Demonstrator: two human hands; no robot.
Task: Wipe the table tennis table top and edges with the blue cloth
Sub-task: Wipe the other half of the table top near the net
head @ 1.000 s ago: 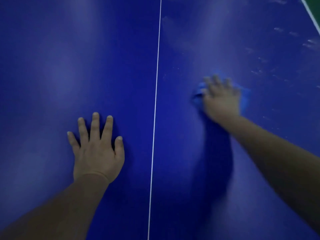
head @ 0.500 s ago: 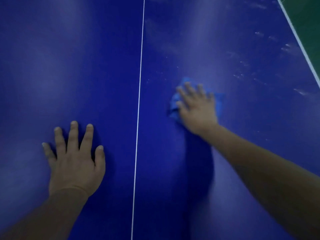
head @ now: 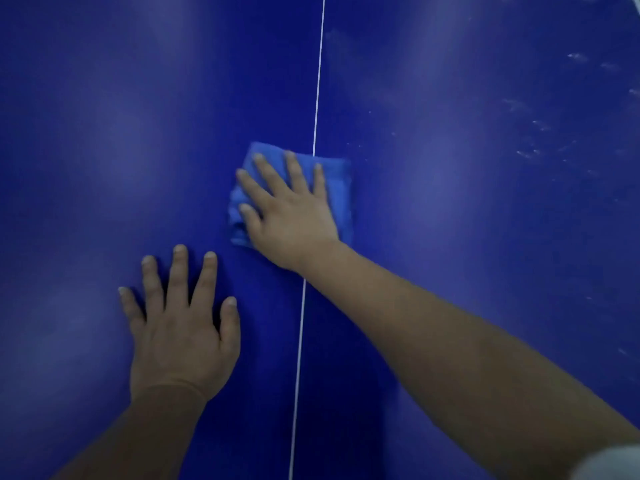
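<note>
Right hand (head: 294, 220), fingers wide, pins the cloth (head: 341, 188) beneath them to wipe; left hand (head: 180, 334), fingers wide, braces on the surface (head: 104, 133).

No text, label, brand, number or sign can be read anywhere in the view. The only marking is a thin white centre line (head: 313, 133) running along the blue table tennis table top (head: 104, 133), and it bears no lettering.
</note>
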